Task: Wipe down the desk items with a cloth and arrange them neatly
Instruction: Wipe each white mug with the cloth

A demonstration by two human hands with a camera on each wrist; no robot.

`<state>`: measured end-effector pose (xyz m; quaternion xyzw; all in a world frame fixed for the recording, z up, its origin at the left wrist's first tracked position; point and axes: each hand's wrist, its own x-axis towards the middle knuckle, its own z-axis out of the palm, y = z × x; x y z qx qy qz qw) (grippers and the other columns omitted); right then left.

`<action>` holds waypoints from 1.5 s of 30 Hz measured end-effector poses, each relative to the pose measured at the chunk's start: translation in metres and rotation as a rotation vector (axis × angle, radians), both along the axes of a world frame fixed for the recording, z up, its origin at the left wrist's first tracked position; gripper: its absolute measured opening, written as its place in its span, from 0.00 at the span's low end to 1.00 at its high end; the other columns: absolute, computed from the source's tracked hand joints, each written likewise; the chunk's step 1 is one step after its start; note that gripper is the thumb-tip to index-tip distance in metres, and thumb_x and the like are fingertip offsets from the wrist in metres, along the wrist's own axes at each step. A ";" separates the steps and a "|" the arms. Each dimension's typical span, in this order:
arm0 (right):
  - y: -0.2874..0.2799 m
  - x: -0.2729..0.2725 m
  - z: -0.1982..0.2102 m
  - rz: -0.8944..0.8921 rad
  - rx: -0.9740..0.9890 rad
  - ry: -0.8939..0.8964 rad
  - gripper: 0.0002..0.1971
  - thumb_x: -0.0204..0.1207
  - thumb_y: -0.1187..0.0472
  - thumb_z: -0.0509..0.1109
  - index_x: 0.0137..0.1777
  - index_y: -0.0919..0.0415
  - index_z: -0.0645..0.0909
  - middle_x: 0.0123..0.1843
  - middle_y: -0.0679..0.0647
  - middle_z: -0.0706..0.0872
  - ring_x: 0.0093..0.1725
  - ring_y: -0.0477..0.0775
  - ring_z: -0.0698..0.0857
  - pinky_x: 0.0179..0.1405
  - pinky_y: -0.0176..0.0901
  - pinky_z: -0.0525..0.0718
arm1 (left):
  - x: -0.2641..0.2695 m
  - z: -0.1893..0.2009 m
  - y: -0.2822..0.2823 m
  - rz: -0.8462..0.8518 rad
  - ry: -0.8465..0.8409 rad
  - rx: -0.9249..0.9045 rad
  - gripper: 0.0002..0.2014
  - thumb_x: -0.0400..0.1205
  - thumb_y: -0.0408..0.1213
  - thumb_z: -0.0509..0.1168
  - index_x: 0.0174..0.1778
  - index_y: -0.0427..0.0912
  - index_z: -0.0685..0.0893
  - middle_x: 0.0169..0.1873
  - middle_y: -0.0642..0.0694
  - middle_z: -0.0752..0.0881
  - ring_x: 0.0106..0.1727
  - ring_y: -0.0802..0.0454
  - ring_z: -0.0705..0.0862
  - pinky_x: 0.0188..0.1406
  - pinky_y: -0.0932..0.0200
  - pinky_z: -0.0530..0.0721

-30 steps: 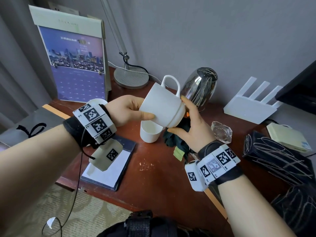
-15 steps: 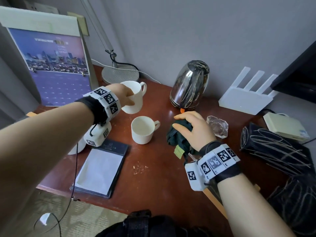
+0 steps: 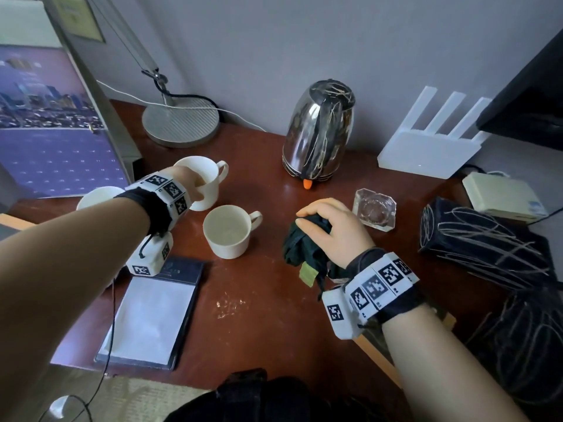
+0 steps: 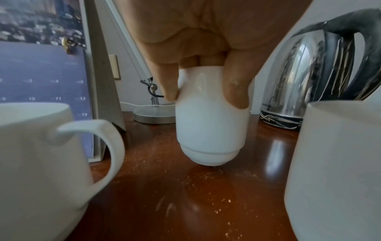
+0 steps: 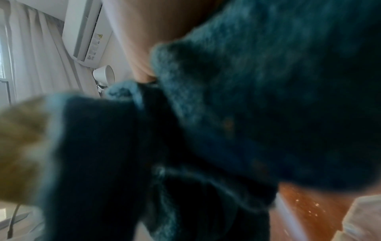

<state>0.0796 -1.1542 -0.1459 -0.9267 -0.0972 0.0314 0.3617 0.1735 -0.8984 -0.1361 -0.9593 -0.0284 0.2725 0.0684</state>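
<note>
left hand (image 3: 195, 185) is pinching the rim of a white cup (image 4: 210, 120) and setting it down at the back of the desk (image 3: 259, 300), base just about touching the wood. right hand (image 3: 332, 229) is curled round the dark cloth (image 3: 304, 248), resting on the desk. looks like the arranging step, so next it'd let go and grab the nearer cup (image 3: 228, 231) for wiping.

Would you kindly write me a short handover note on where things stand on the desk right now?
Left hand: grips the far cup by its rim, its base at or just above the desk near the lamp base.
Right hand: holds the dark cloth, bunched on the desk.
Second cup stands upright mid-desk; a third cup sits behind the left wrist.
Which items are already wiped cannot be told.
Left: release the far cup, line up the cups; specks remain on the desk.
</note>
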 end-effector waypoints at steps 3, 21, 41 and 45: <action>-0.003 0.003 -0.003 -0.007 0.005 0.017 0.07 0.77 0.52 0.68 0.51 0.52 0.84 0.56 0.46 0.80 0.56 0.43 0.79 0.58 0.35 0.74 | 0.003 -0.006 -0.003 -0.001 0.034 0.042 0.22 0.85 0.41 0.57 0.76 0.39 0.68 0.72 0.39 0.73 0.74 0.41 0.70 0.71 0.52 0.66; 0.006 0.000 -0.005 0.016 -0.012 0.052 0.06 0.77 0.53 0.67 0.50 0.50 0.84 0.55 0.45 0.80 0.54 0.42 0.79 0.56 0.31 0.73 | 0.002 -0.024 0.004 -0.044 0.015 -0.041 0.20 0.85 0.43 0.57 0.72 0.41 0.73 0.67 0.41 0.78 0.68 0.41 0.76 0.66 0.53 0.71; 0.073 -0.071 0.010 -0.124 0.157 -0.173 0.18 0.74 0.59 0.72 0.61 0.58 0.72 0.60 0.50 0.76 0.56 0.47 0.76 0.55 0.32 0.71 | -0.116 0.015 0.023 -0.190 -0.441 -1.152 0.29 0.75 0.40 0.72 0.71 0.40 0.73 0.64 0.46 0.75 0.63 0.49 0.77 0.62 0.52 0.80; 0.079 -0.094 0.011 -0.207 0.263 -0.248 0.18 0.71 0.54 0.72 0.56 0.51 0.68 0.58 0.53 0.79 0.52 0.55 0.82 0.50 0.44 0.80 | -0.152 0.012 -0.002 -0.219 -0.098 -1.270 0.26 0.75 0.31 0.71 0.68 0.43 0.72 0.56 0.53 0.78 0.51 0.64 0.79 0.49 0.75 0.79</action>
